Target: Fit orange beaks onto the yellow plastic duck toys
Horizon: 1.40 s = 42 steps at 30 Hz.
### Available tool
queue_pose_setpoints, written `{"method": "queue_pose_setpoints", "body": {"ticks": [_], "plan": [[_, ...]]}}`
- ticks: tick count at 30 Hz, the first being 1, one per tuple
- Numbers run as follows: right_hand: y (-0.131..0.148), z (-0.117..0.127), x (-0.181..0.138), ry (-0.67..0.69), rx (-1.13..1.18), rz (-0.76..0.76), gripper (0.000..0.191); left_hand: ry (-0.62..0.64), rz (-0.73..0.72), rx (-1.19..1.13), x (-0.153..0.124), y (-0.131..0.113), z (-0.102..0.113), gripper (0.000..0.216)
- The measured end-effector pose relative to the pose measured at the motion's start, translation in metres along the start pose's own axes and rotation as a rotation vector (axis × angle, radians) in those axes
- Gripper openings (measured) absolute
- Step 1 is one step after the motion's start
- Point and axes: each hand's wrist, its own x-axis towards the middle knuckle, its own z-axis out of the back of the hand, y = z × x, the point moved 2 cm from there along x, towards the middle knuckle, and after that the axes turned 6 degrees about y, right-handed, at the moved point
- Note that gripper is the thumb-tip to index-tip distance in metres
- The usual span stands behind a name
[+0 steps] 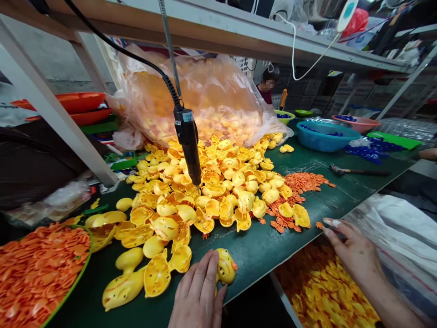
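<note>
Yellow duck [226, 266]: on the green table top [264, 250], near the front edge; the left hand hides most of its body; its orange beak pokes out to the right
Left hand [200, 291]: fingers side by side on the duck, thumb on the near side, holding it; the wrist is cut off at the bottom
Right hand [357, 248]: at the table's front edge, fingers bent; something white covers one fingertip
Orange bit [319, 225]: right by the right hand's fingertips; too small to tell if they pinch it
Yellow pile [235, 182]: lots of duck parts heaped up; the bottom ones are hidden
Black screwdriver [187, 146]: hangs down in front of the pile; its tip is hard to see
Orange heap [303, 182]: small flat bits; two joined yellow pieces cover some
Bowl [91, 246]: full of orange bits; the left edge cuts it off
Clear bag [211, 86]: behind the pile; the yellow things inside look blurry
Person [265, 87]: far back, half hidden
</note>
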Motion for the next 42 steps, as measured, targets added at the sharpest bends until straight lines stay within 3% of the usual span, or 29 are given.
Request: {"method": "queue_pose_setpoints", "body": {"ticks": [3, 14, 19, 22, 25, 34, 42], "plan": [[-0.006, -0.004, 0.004, 0.015, -0.003, -0.003, 0.049, 0.005, 0.0, -0.008, 0.0, 0.0, 0.0, 0.063], [0.014, -0.019, 0.013, 0.069, 0.054, 0.016, 0.035, -0.001, 0.006, -0.012, 0.0, 0.0, 0.003, 0.06], [0.051, -0.005, -0.001, -0.103, 0.124, 0.079, 0.028, -0.005, 0.006, 0.013, 0.0, 0.001, 0.002, 0.059], [0.078, -0.003, -0.014, -0.011, 0.178, 0.243, 0.021, 0.006, -0.002, 0.02, -0.001, 0.001, 0.002, 0.058], [0.092, -0.011, -0.02, 0.114, 0.079, 0.293, 0.024, 0.005, 0.014, 0.011, 0.0, 0.0, 0.002, 0.058], [0.09, -0.021, -0.003, 0.24, -0.165, 0.379, 0.028, -0.033, 0.027, -0.088, 0.001, -0.004, 0.008, 0.055], [0.089, -0.021, -0.002, 0.066, -0.122, 0.453, 0.042, -0.01, 0.24, -0.29, -0.019, -0.012, 0.014, 0.056]]}}
